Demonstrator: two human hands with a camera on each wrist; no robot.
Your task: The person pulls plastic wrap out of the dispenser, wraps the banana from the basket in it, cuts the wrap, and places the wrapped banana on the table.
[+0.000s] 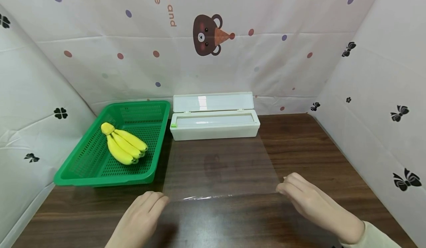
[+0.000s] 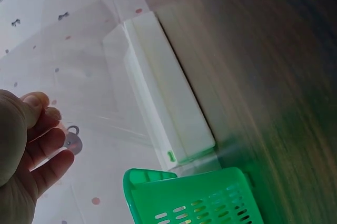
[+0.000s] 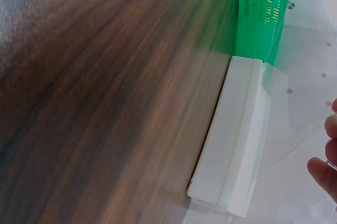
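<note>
A clear sheet of cling film (image 1: 219, 166) stretches from a white cling film dispenser box (image 1: 215, 131) toward me, its near edge taut between both hands. My left hand (image 1: 141, 214) pinches the near left corner between thumb and fingertips, which the left wrist view also shows. At the near right corner, my right hand (image 1: 309, 200) pinches the film; only some of its fingers (image 3: 322, 174) show in the right wrist view. The dispenser's lid (image 1: 213, 102) stands raised at the back, and a small green piece (image 1: 174, 125) sits on its left front edge.
Left of the dispenser stands a green plastic basket (image 1: 151, 176) with a bunch of yellow bananas (image 1: 124, 144) in it. Dark wood-grain tabletop (image 1: 299, 148) lies beneath everything. Patterned white sheeting (image 1: 283, 67) encloses the back and both sides.
</note>
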